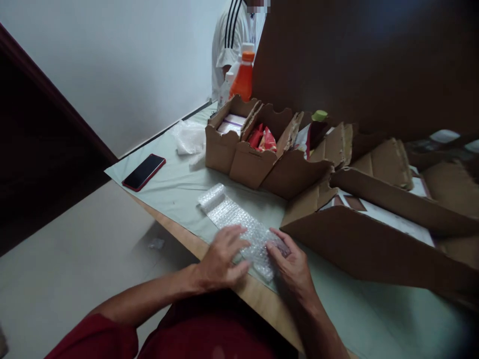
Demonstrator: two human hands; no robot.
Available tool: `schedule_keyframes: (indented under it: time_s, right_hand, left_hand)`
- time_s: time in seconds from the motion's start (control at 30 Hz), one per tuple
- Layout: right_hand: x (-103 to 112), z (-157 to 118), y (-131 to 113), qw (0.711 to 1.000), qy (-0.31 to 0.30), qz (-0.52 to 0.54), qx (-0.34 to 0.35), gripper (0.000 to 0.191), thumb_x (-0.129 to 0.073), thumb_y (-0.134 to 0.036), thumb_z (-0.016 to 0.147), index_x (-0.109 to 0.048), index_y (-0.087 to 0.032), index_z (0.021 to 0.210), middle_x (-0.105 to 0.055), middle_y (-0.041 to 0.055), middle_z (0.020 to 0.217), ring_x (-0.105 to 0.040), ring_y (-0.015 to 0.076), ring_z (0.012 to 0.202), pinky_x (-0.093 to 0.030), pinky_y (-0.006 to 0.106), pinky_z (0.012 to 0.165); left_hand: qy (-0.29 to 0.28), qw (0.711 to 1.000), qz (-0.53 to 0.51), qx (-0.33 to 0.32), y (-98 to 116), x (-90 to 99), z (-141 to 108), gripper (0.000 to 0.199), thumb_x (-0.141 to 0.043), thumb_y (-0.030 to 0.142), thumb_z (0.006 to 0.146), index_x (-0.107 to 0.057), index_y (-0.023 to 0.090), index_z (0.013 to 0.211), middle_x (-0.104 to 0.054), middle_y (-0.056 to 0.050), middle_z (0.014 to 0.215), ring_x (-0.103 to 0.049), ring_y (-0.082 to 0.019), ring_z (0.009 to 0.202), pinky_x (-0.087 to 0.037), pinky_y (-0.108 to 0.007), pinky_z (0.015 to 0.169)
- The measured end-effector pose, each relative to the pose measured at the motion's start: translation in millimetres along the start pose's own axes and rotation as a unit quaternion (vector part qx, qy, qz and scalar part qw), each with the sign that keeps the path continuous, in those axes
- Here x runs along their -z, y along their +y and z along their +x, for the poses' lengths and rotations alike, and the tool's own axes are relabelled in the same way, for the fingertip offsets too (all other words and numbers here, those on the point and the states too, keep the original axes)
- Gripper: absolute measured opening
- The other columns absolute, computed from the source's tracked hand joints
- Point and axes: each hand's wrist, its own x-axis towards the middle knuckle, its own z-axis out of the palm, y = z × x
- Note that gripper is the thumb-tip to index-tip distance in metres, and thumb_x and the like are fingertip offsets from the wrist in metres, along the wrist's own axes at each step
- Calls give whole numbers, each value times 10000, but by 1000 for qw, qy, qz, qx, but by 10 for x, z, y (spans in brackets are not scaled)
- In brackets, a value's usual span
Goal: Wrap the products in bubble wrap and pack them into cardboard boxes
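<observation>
A strip of clear bubble wrap lies unrolled across the pale green tablecloth, its far end still curled into a small roll. My left hand is over the strip's near left edge, fingers spread and slightly blurred; it grips nothing. At the strip's right side, my right hand has its thumb and fingers closed on the bubble wrap. Something faintly purplish shows under the film by those fingers, too unclear to name.
Cardboard bins line the table's far side, holding boxes and red packets. A phone lies at the left corner, near crumpled plastic wrap. Behind stand an orange bottle and a person in a white shirt.
</observation>
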Motion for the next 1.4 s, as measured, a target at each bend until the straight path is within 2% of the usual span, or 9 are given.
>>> schedule_keyframes:
  time_s: [0.1, 0.2, 0.3, 0.57, 0.77, 0.93, 1.07, 1.23, 1.4]
  right_hand:
    - [97, -47, -7, 1000, -13, 7, -27, 470, -685, -499, 796, -735, -173, 1130, -764, 83, 950, -690, 213, 807, -548, 323, 737]
    - [184, -169, 0, 999, -11, -18, -31, 473, -659, -487, 808, -737, -166, 1146, -764, 89, 956, -685, 213, 806, -541, 314, 716]
    - [318, -378, 45, 997, 9, -63, -44, 457, -600, -461, 856, -732, -166, 1180, -767, 82, 941, -682, 202, 770, -531, 297, 681]
    - [1218, -831, 210, 975, 86, -198, -53, 481, -513, -369, 883, -692, -196, 1295, -780, 41, 878, -631, 170, 587, -517, 295, 614]
    - [1774, -708, 572, 920, 164, -350, -70, 443, -548, -253, 796, -741, -217, 1193, -798, 73, 926, -724, 250, 802, -543, 350, 755]
    - [2096, -751, 750, 919, 231, -308, -85, 473, -587, -390, 831, -708, -150, 1220, -776, 149, 1083, -719, 312, 985, -548, 457, 885]
    - [2114, -618, 640, 968, 179, -175, -13, 616, -679, -470, 808, -625, -166, 1341, -711, 159, 1306, -679, 323, 1163, -535, 460, 979]
    - [1908, -265, 486, 981, 143, -127, -18, 424, -598, -415, 871, -686, -159, 1198, -760, 155, 1161, -718, 328, 1052, -565, 442, 881]
    - [1906, -369, 548, 971, 141, -193, -18, 452, -584, -449, 896, -707, -146, 1207, -767, 161, 1162, -717, 344, 1048, -550, 453, 893]
  left_hand:
    - [36, 986, 148, 74, -363, 286, 259, 518, -686, 303, 864, -579, 179, 1356, -544, -189, 1506, -443, -359, 1456, -376, -564, 1186]
    - [-32, 957, 227, 180, -714, 440, 498, 632, -694, 308, 821, -544, 143, 1412, -570, -195, 1472, -478, -373, 1403, -394, -554, 1157]
    - [-85, 948, 231, 203, -827, 463, 549, 495, -603, 279, 844, -612, 133, 1316, -692, -181, 1252, -606, -367, 1187, -475, -551, 1028]
    - [-150, 966, -11, 209, -171, 248, 323, 129, -531, 373, 816, -550, 245, 808, -658, 6, 762, -638, -189, 675, -505, -287, 624]
    - [-185, 959, 37, 209, -65, -201, 442, 639, -585, 394, 797, -492, 202, 1399, -704, -47, 963, -691, -241, 811, -553, -376, 769]
    - [-140, 970, 172, 98, -248, -236, 644, 642, -596, 521, 861, -528, 218, 1422, -676, -143, 1193, -657, -359, 1091, -535, -522, 932]
    - [-102, 989, 95, 41, -43, -516, 1005, 627, -599, 501, 876, -508, 205, 1421, -641, -162, 1322, -631, -350, 1193, -533, -524, 996]
    - [-159, 984, -3, 74, 216, -909, 1198, 369, -552, 380, 910, -583, 202, 1232, -710, -101, 1105, -697, -250, 950, -585, -406, 839]
    - [-149, 986, 41, 67, 27, -631, 985, 526, -578, 394, 899, -537, 192, 1383, -694, -140, 1233, -665, -290, 1099, -553, -467, 947]
